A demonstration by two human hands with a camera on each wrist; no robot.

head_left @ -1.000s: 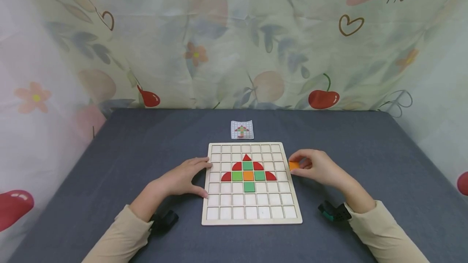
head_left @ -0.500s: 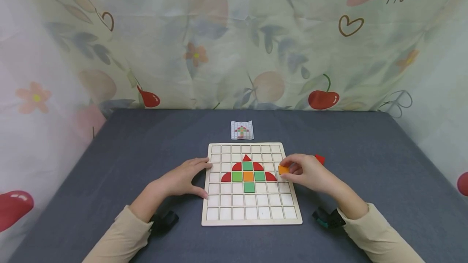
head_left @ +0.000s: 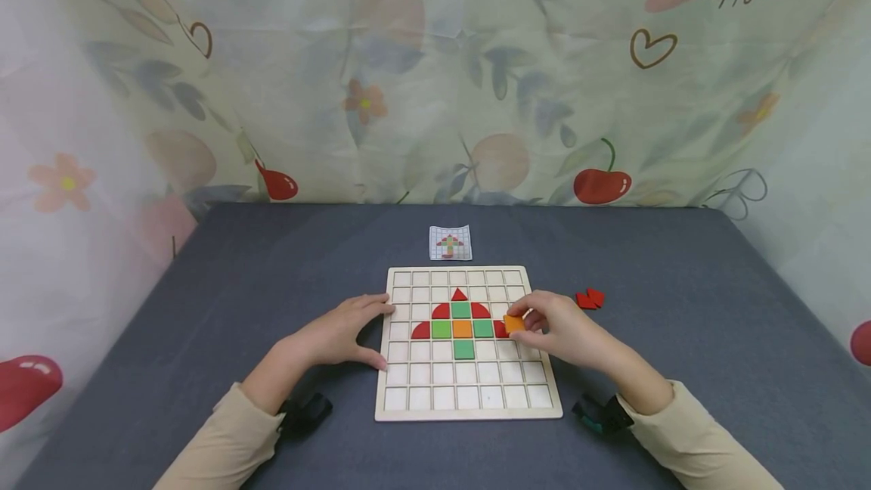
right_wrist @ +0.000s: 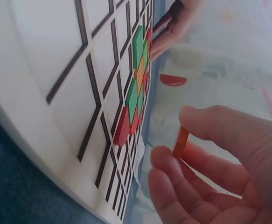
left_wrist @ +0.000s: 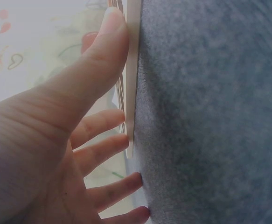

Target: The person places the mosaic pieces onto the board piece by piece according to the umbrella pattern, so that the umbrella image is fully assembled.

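Note:
An orange square tile (head_left: 513, 324) is pinched between thumb and fingers of my right hand (head_left: 568, 327), above the right side of the white gridded wooden board (head_left: 444, 398). The right wrist view shows the orange tile (right_wrist: 181, 141) edge-on, apart from the board. My left hand (head_left: 336, 331) rests at the board's left edge, fingers spread and thumb touching the rim. In the left wrist view that thumb (left_wrist: 103, 46) lies along the board's edge (left_wrist: 132, 84). Set in the grid are green squares (head_left: 464, 349), an orange square (head_left: 462, 328), a red triangle (head_left: 459, 294) and red quarter-rounds (head_left: 441, 311).
Behind the board lies a small printed card (head_left: 450, 243) with a coloured grid pattern. A few red pieces (head_left: 589, 299) lie on the dark tablecloth (head_left: 327, 248) beyond the right hand. A patterned curtain (head_left: 435, 82) hangs along the table's far edge.
My right hand has carried the orange tile leftward from beside the board to over its right columns, uncovering the red pieces on the cloth. The left hand has stayed in place.

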